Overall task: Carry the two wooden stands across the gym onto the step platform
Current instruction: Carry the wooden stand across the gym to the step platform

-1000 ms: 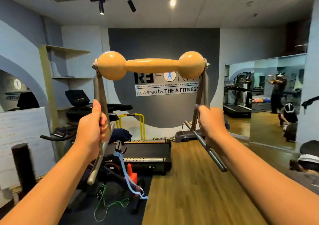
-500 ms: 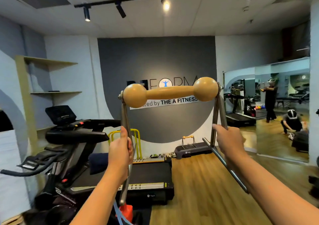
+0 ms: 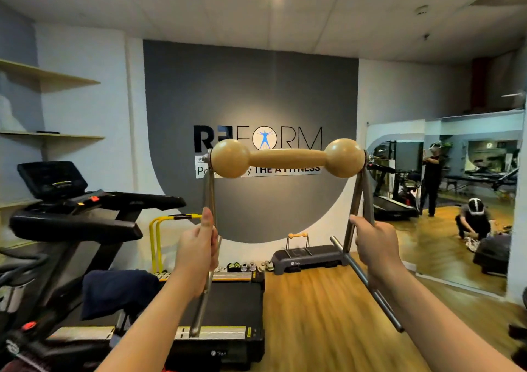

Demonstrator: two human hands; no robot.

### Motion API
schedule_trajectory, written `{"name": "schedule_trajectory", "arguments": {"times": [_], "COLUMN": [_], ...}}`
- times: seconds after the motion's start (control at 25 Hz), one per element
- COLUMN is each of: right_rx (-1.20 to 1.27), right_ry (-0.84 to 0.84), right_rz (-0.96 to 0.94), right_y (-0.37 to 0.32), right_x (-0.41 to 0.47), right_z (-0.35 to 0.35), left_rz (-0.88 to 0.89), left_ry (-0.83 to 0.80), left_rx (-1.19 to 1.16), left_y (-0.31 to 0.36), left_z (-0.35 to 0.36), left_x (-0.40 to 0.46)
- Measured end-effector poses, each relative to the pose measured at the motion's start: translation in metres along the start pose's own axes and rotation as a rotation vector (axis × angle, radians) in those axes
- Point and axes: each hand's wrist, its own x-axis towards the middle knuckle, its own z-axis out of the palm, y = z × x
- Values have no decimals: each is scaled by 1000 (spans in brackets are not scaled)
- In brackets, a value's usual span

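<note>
Your left hand (image 3: 196, 253) and right hand (image 3: 375, 246) clench the stand (image 3: 288, 159) legs. Keep it level, walking toward the step platform (image 3: 310, 254) at twelve o'clock, beside the other stand (image 3: 297, 236).

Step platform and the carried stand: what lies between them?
Head view: only bare wooden floor separates the carried stand from the step platform, which already holds another stand.

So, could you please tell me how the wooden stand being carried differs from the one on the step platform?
The carried stand is in the air, its metal legs gripped by the left hand and right hand; the far stand rests untouched on the step platform. The carried stand is near the camera; the far stand sits by the wall. Both have a wooden dumbbell-shaped bar on metal legs.
</note>
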Motion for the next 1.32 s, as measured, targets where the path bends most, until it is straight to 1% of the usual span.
{"name": "schedule_trajectory", "arguments": {"times": [0.2, 0.44, 0.56, 0.68, 0.84, 1.0, 1.16, 1.32], "right_rx": [1, 6, 1, -26, -28, -32, -27, -78], "right_ry": [21, 101, 137, 176, 170, 162, 161, 165], "right_rz": [-5, 50, 82, 84, 93, 97, 131, 99], "right_y": [42, 101, 127, 168, 219, 256, 285, 327], "right_x": [108, 252, 313, 388, 488, 607, 723, 823], "right_z": [58, 141, 167, 183, 195, 199, 214, 237], "left_rz": [42, 25, -3, -9, -7, -4, -23, -34], "left_ry": [-48, -89, -95, -115, -109, -80, -51, -47], "left_rx": [-9, 19, 13, 40, 39, 67, 44, 64], "left_y": [-57, -130, -167, -210, -268, -324, -364, -405], "left_z": [22, 55, 77, 109, 157, 225, 282, 324], "left_x": [128, 299, 365, 432, 509, 594, 678, 767]}}
